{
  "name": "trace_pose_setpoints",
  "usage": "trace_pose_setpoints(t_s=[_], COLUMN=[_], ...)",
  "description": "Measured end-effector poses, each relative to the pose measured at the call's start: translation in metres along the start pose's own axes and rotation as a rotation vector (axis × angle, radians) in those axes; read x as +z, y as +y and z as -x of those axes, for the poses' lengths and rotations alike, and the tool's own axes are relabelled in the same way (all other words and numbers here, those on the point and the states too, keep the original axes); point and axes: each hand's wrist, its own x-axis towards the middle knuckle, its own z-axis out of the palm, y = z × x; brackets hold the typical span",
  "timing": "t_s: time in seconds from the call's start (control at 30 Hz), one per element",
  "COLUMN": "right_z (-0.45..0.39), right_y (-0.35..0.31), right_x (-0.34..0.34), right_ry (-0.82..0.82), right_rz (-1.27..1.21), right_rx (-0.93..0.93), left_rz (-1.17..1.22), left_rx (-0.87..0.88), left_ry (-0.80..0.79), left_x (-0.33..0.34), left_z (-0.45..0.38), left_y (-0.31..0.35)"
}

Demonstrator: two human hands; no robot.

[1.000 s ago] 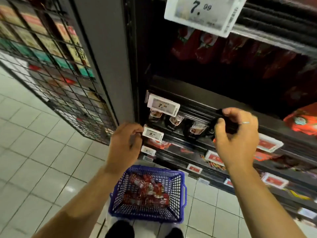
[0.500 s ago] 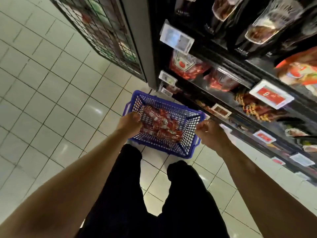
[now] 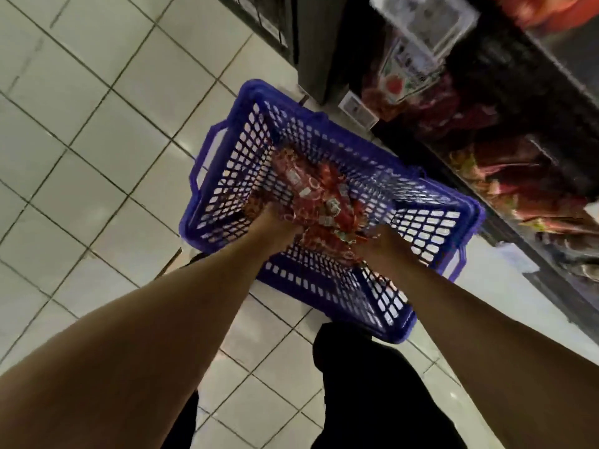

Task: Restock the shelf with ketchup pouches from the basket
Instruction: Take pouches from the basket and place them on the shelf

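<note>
While the tiled floor (image 3: 81, 150) is filling the left side of the frame, the person's left forearm is reaching up from the lower left corner toward the middle, and the left hand (image 3: 275, 222) is sinking into the pile of red ketchup pouches (image 3: 319, 192) lying in the bottom of the blue basket (image 3: 227, 176). Its fingers are digging among the pouches and are mostly hidden by them, so I cannot tell whether they are grasping any or lying loose. The basket is sitting on the floor at the centre of the frame, its mesh walls and two side handles showing, with the pouches heaped in a strip across the middle of it. Just right of that heap, the right hand (image 3: 385, 244) is also pressing into the pouches; its fingers are buried and blurred, and its grip cannot be told either. Below the basket, the person's dark trousers (image 3: 372, 400) are showing at the bottom centre. Along the right edge and upper right, the dark shelf (image 3: 518, 102) is holding blurred red packets (image 3: 431, 105), with a pale price tag (image 3: 356, 111) fixed to its front edge close to the basket's far corner.
</note>
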Motion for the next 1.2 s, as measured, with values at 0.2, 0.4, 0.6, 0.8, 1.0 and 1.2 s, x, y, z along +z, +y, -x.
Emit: trace_pose_setpoints(t_s=[0.2, 0.4, 0.6, 0.8, 1.0, 1.2], right_z=[-0.111, -0.148, -0.112, -0.014, 0.123, 0.277], right_y=[0.019, 0.041, 0.045, 0.023, -0.048, -0.131], right_x=[0.04, 0.059, 0.031, -0.015, -0.069, -0.125], right_ry=[0.043, 0.178, 0.127, 0.215, -0.044, -0.441], right_rz=[0.032, 0.118, 0.048, -0.11, -0.681, -0.806], right_rx=[-0.026, -0.119, 0.011, 0.146, 0.054, -0.315], left_rz=[0.142, 0.157, 0.117, 0.277, 0.442, 0.417], left_rx=[-0.217, -0.185, -0.218, -0.232, -0.243, 0.01], left_ry=[0.053, -0.01, 0.028, 0.0, -0.22, -0.517], left_x=[0.046, 0.053, 0.037, -0.001, -0.092, -0.174], left_z=[-0.088, -0.134, -0.104, -0.015, 0.111, 0.252], left_y=[-0.029, -0.032, -0.037, -0.016, 0.038, 0.118])
